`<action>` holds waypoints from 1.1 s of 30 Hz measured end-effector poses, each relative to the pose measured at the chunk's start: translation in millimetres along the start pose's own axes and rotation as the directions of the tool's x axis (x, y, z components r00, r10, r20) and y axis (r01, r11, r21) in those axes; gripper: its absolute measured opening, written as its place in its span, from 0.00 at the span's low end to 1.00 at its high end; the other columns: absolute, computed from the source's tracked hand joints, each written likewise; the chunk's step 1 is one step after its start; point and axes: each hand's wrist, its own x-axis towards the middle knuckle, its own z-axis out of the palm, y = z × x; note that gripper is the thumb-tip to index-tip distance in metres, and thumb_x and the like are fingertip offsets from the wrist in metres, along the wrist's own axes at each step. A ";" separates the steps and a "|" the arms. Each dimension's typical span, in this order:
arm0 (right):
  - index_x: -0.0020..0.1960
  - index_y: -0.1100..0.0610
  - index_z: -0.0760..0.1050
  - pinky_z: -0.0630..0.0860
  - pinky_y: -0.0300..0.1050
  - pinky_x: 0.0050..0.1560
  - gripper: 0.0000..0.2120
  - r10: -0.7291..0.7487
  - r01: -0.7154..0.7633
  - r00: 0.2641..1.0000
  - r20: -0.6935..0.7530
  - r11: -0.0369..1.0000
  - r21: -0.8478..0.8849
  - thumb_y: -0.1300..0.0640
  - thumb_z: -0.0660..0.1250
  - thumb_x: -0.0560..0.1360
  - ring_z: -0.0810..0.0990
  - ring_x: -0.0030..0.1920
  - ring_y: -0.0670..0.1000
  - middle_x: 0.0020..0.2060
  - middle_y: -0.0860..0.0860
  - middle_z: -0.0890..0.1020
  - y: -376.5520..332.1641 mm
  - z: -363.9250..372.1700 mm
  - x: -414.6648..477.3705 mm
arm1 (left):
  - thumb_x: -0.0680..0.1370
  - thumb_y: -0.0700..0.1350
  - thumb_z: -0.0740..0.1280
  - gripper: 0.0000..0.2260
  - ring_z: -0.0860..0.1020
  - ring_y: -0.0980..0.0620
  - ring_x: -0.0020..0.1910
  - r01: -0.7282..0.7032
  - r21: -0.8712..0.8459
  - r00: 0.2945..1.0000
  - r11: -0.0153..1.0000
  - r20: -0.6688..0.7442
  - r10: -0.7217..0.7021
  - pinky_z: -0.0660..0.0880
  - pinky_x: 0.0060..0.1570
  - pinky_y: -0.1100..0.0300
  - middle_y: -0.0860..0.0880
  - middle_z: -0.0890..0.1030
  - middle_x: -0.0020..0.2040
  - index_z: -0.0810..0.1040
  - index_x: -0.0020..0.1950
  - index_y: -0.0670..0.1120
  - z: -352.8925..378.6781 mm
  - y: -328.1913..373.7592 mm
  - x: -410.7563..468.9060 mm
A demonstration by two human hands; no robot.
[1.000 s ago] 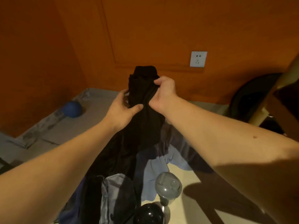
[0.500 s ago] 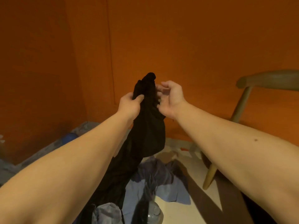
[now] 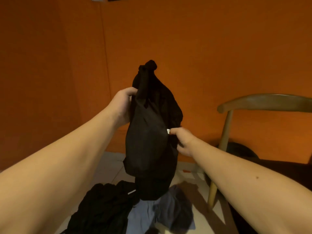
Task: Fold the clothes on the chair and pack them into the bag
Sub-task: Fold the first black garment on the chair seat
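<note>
- Orange wall (image 3: pixel 219 48) rose behind pale tiled floor (image 3: pixel 113 166); wooden chair (image 3: pixel 263 103) stood right.
- Left hand (image 3: pixel 121 105) gripped the black garment (image 3: pixel 148 135); right hand (image 3: pixel 184 141) fingers (image 3: pixel 174 131) pinched its edge.

2 hands: left hand (image 3: pixel 122 107) at 10 o'clock, right hand (image 3: pixel 183 141) at 4. 1 black garment (image 3: pixel 148 141) held at centre. Floor at 6 o'clock: 1 black heap (image 3: pixel 104 208), 1 blue garment (image 3: pixel 152 215), possibly more bundled in. 1 chair (image 3: pixel 263 102) at 3 o'clock.

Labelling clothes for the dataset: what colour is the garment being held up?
Plain black garment, no visible pattern; head view shows it.
</note>
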 end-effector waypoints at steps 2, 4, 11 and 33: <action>0.66 0.59 0.78 0.80 0.56 0.61 0.19 -0.003 0.006 1.000 -0.026 0.992 0.125 0.63 0.68 0.75 0.86 0.55 0.58 0.56 0.57 0.86 -5.8 -9.3 -17.1 | 0.82 0.43 0.57 0.30 0.76 0.56 0.24 0.004 0.014 1.000 1.000 0.017 -0.004 0.69 0.39 0.57 0.54 0.75 0.25 0.73 0.18 0.50 4.8 0.6 -16.4; 0.65 0.59 0.79 0.77 0.58 0.65 0.17 -0.032 0.033 0.999 -0.007 0.976 0.215 0.61 0.68 0.76 0.85 0.57 0.59 0.56 0.58 0.86 -7.4 -21.2 -43.6 | 0.80 0.41 0.57 0.27 0.76 0.54 0.26 0.047 -0.014 0.999 0.999 -0.018 -0.047 0.69 0.40 0.56 0.53 0.75 0.25 0.72 0.19 0.51 3.9 -8.1 -30.8; 0.64 0.59 0.79 0.77 0.57 0.66 0.15 -0.033 0.078 0.989 -0.145 0.945 0.318 0.61 0.66 0.78 0.84 0.58 0.59 0.57 0.57 0.86 16.8 -64.2 -134.0 | 0.80 0.54 0.60 0.18 0.83 0.44 0.42 0.278 -0.165 0.952 0.946 -0.087 -0.294 0.74 0.48 0.52 0.44 0.84 0.46 0.82 0.44 0.43 12.1 -84.3 -96.8; 0.52 0.55 0.86 0.82 0.44 0.47 0.05 -0.241 0.054 0.955 -0.172 0.713 -0.699 0.62 0.73 0.78 0.84 0.40 0.46 0.44 0.53 0.87 56.9 -148.5 -312.9 | 0.81 0.54 0.65 0.15 0.85 0.52 0.49 0.446 0.356 0.694 0.821 0.442 -0.569 0.77 0.58 0.53 0.47 0.86 0.54 0.78 0.57 0.43 96.8 -146.1 -207.1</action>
